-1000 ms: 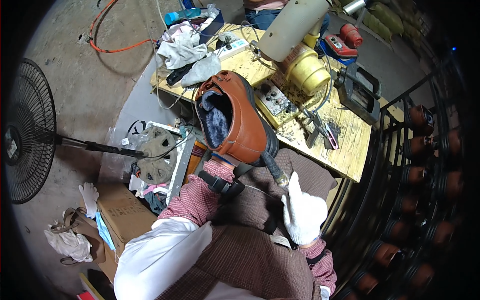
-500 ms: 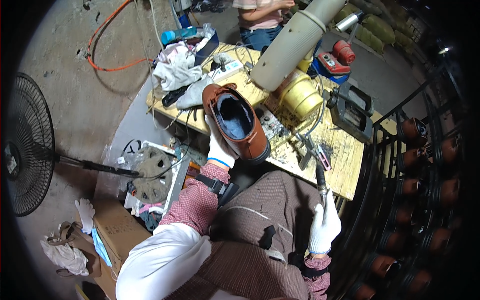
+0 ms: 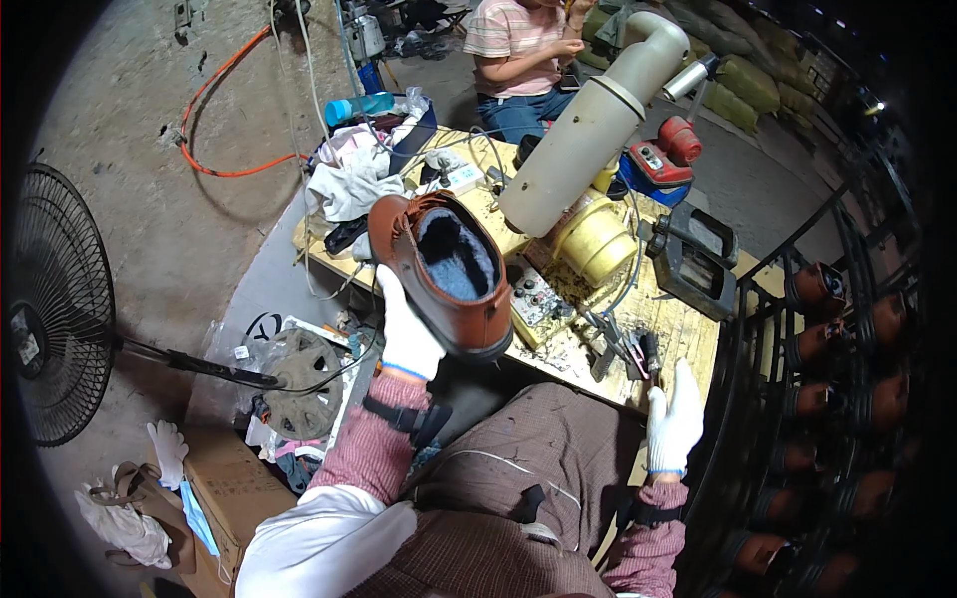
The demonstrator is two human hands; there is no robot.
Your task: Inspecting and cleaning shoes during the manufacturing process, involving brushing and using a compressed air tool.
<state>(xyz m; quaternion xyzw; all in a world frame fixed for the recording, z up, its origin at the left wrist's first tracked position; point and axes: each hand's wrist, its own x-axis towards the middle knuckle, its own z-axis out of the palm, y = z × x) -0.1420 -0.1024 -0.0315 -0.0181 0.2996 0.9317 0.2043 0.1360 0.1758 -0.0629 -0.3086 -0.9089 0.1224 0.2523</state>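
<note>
My gloved left hand (image 3: 409, 334) is closed on a brown leather boot (image 3: 464, 317) with a dark sole, holding it up by its side over the near edge of the table. The boot's opening faces me and shows a greyish fleece lining; the fingers behind it are hidden. By the table's front edge, my gloved right hand (image 3: 675, 424) is open, thumb apart from the straight fingers. Just beyond its thumb lies a slim black-handled tool (image 3: 650, 351), beside pliers (image 3: 606, 344) and other hand tools.
On the wooden table (image 3: 688, 344) stand a yellow blower-like machine with a thick grey pipe (image 3: 573, 154), a control box (image 3: 538, 299) and a black metal frame (image 3: 695, 259). Cloths (image 3: 349, 184) lie at left. Boots fill a rack (image 3: 797, 349) at right; a fan (image 3: 60, 309) stands left. Another person (image 3: 518, 55) sits beyond.
The boot has come nearer and leftward in my left hand, tilting more. My right hand has let go of the black-handled tool, which now lies on the table, and has shifted slightly right.
</note>
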